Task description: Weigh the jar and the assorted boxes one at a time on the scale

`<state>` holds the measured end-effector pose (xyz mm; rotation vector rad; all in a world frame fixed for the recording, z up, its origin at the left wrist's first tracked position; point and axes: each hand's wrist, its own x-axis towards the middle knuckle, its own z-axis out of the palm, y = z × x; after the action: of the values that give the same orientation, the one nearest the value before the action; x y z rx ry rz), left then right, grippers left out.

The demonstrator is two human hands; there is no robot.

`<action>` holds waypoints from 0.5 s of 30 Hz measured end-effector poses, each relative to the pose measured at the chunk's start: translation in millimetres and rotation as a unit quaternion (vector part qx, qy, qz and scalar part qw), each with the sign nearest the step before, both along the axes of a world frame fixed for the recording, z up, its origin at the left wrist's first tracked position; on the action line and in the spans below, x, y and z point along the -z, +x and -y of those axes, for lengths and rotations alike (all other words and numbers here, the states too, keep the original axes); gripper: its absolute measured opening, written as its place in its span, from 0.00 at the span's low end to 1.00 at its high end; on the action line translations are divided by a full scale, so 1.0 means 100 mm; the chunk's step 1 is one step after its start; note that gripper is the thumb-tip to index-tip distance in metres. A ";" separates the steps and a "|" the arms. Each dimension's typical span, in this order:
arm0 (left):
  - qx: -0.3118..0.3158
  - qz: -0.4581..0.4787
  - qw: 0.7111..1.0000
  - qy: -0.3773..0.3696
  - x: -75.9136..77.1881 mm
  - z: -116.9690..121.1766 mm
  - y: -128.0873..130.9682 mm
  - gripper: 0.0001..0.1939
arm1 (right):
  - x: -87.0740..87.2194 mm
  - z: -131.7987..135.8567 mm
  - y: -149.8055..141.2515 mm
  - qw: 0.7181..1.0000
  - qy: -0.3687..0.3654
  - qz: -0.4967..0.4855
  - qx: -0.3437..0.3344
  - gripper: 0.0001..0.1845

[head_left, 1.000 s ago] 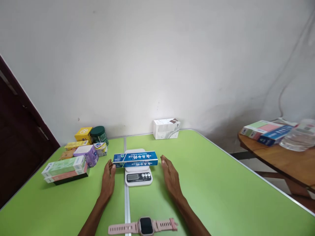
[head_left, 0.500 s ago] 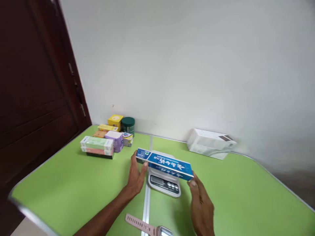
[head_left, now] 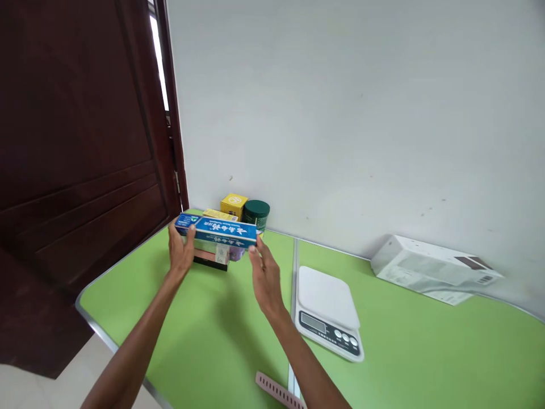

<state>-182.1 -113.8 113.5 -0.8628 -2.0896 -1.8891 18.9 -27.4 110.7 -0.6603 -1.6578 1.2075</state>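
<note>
A long blue toothpaste box [head_left: 218, 230] is held level between my two hands, just above a stack of boxes [head_left: 213, 255] at the far left of the green table [head_left: 204, 318]. My left hand [head_left: 181, 250] grips its left end and my right hand [head_left: 263, 272] pinches its right end. The white kitchen scale [head_left: 327, 307] stands bare to the right of my right forearm.
Behind the stack stand a yellow box [head_left: 233, 204] and a dark green jar [head_left: 256, 213] by the wall. A white box [head_left: 430, 270] lies at the back right. A pink watch strap [head_left: 276, 392] lies at the near edge. A dark wooden door [head_left: 80, 147] stands left.
Both hands closed on the blue box, lifted it off the scale and carried it left to above the stack of boxes. The view turned left, and the scale now stands bare.
</note>
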 end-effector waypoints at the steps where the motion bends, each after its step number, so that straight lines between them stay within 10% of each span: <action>1: -0.012 -0.008 1.000 -0.007 0.01 -0.01 -0.15 0.32 | 0.00 -0.02 -0.14 1.000 0.004 -0.005 -0.010 0.37; 7: -0.026 -0.013 0.995 -0.095 0.32 -0.07 -0.64 0.32 | 0.33 -0.11 -0.60 0.999 0.025 0.036 -0.018 0.45; 15: -0.070 -0.037 0.992 -0.096 0.38 0.00 -0.43 0.44 | 0.45 -0.09 -0.30 0.996 0.068 0.051 -0.029 0.38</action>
<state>-225.3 -113.5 75.6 -0.7882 -2.2488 -1.5827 -10.7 -18.4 65.3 -0.6000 -1.8377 1.1056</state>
